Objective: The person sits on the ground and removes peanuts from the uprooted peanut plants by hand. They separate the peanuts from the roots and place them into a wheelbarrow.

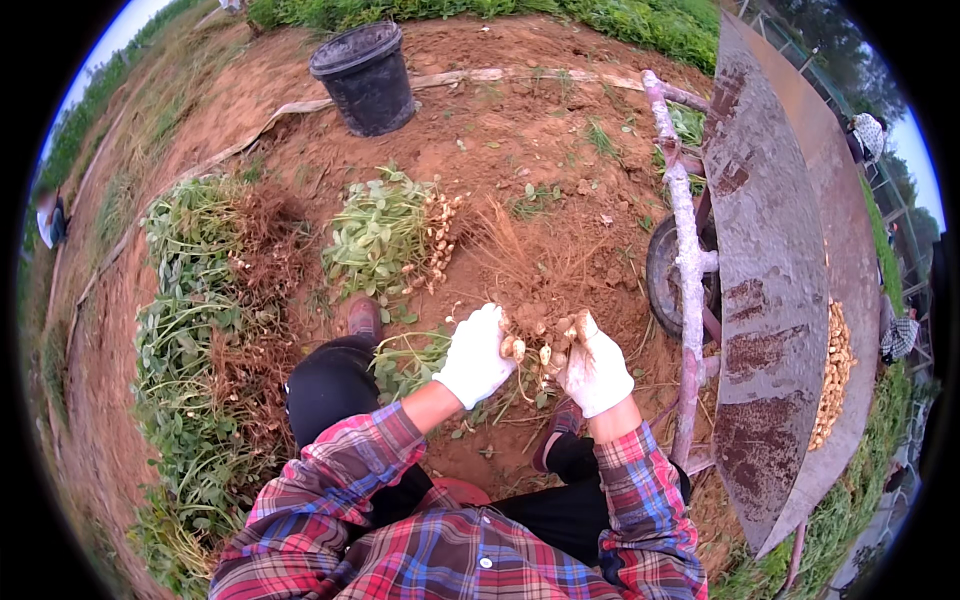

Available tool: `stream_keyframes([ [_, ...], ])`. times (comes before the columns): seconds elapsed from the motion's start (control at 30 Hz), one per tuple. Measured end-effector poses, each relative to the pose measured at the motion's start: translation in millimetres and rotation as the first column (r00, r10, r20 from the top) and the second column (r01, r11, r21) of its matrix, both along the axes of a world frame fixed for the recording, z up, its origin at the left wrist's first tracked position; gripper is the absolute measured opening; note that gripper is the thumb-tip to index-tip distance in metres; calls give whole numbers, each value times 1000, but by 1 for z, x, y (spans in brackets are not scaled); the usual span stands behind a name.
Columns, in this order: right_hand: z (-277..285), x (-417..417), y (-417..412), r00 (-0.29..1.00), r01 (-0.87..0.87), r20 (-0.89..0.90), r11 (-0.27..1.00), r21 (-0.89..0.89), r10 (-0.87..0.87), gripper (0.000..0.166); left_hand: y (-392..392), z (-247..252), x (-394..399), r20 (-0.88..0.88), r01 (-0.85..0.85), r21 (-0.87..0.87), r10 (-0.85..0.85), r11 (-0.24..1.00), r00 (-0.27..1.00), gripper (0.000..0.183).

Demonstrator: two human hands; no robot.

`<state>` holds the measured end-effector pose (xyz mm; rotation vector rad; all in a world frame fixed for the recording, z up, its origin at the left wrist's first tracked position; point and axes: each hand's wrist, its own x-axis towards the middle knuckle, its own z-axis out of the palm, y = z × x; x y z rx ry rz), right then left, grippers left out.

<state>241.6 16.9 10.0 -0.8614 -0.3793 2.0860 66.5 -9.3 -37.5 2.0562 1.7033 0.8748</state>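
Both of my hands wear white gloves. My left hand (475,355) is closed around a bunch of pulled peanut plants (409,358), whose leaves trail out to the left beneath my wrist. Peanut pods (545,355) and roots dangle from the bunch in the gap between my hands. On the other side, my right hand (597,369) has its soiled fingers closed on pods at the root end. Just beyond my left hand, a second pile of peanut plants (379,229) lies on the soil with its pods facing right.
Along the left runs a long heap of peanut plants (187,352), roots inward. A black bucket (367,94) stands ahead. To the right, a rusty metal wheelbarrow (772,277) carries loose peanuts (831,382). Its pole frame (679,232) is close to my right arm. Other people appear at both edges.
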Motion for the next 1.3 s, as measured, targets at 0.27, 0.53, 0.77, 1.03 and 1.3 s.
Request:
stream_keyframes([
  [0.27,-2,1,0,999,-8,31,1000,3,8,36,-3,6,-1,20,10,38,-11,999,1000,40],
  [0.53,9,-5,-5,489,-223,677,671,707,-550,21,3,6,1,201,41,-76,-25,996,979,37],
  [0.77,23,-6,-6,666,-132,664,822,555,-341,27,2,-3,5,268,45,-117,-12,992,963,35],
  [1.03,0,-1,-3,980,135,119,973,189,-159,31,-1,-2,2,174,57,-71,-44,996,984,36],
  [1.3,-11,4,2,989,89,117,996,-25,-85,31,-5,6,2,112,47,-47,-42,998,993,36],
])
